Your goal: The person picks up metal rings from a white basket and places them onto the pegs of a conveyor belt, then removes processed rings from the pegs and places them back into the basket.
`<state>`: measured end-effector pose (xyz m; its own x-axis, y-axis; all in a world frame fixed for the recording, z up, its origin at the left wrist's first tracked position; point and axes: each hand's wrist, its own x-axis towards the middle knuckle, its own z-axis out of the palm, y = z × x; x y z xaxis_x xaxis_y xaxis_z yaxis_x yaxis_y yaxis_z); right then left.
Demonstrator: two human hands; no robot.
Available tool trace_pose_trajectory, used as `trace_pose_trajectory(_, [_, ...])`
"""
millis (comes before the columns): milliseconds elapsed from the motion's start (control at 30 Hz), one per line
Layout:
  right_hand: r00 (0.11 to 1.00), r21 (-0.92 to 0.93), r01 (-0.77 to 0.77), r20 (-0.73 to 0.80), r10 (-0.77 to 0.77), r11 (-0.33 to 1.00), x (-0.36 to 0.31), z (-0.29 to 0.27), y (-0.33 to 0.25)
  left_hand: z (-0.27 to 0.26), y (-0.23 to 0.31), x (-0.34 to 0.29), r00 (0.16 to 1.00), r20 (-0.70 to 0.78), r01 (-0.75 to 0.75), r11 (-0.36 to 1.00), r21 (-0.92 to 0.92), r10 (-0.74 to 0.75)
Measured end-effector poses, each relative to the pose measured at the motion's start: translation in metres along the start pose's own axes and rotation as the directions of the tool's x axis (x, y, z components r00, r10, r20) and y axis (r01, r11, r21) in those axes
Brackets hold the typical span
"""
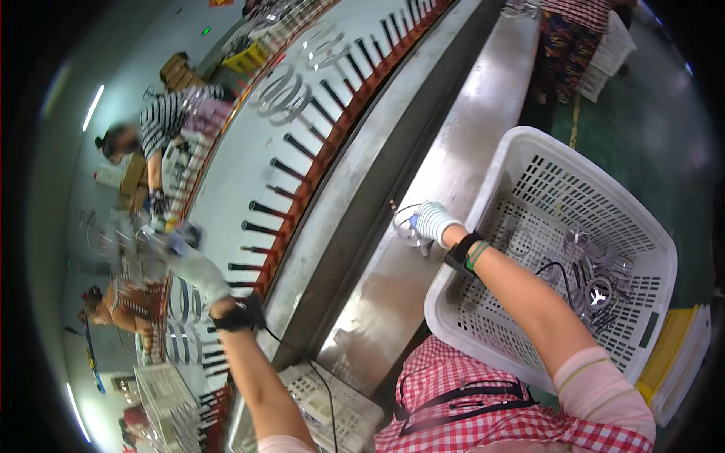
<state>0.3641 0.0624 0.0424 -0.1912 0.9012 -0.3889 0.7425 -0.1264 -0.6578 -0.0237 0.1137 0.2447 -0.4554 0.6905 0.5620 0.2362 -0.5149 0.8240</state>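
Note:
My right hand point(436, 222), in a striped white glove, is closed on a round shiny metal part point(412, 235) over the steel ledge. A thin dark curved piece with a reddish tip sticks out from that part toward the left. My left hand point(198, 270), also gloved, reaches over the white line with its upright pegs. Motion smears its fingers and the silvery shapes point(113, 240) beyond them, so I cannot make out whether it holds anything. A black band with a cord point(308, 362) circles my left wrist.
A white slotted basket point(555, 143) at my right holds several metal parts point(596, 291). Dark-handled pegs point(287, 158) stand along the curved line, with wire coils point(283, 98) among them. People work across the line. Another white crate point(340, 400) sits low near my left forearm.

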Motion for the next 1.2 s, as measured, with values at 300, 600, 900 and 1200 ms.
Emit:
trace_pose_trajectory(300, [0.987, -0.345, 0.158, 0.068, -0.143, 0.925, 0.023, -0.012, -0.022, 0.028, -0.083, -0.025, 0.951, 0.306, -0.136, 0.83, 0.541, -0.044])
trace_pose_trajectory(600, [0.894, 0.756, 0.013, -0.302, 0.332, 0.654, -0.147, -0.084, 0.106, 0.03, -0.126, -0.078, 0.857, 0.205, 0.405, 0.865, 0.297, -0.472])
trace_pose_trajectory(900, [0.81, -0.34, -0.515, 0.107, 0.576, 0.787, -0.196, 0.105, 0.292, 0.058, 0.073, -0.187, 0.353, 0.693, 0.722, 0.654, 0.227, -0.629])
trace_pose_trajectory(1200, [0.732, 0.276, -0.615, -0.149, 0.665, 0.739, -0.173, 0.184, 0.24, 0.183, -0.01, -0.36, -0.422, 0.793, 0.036, 0.865, 0.5, -0.441])
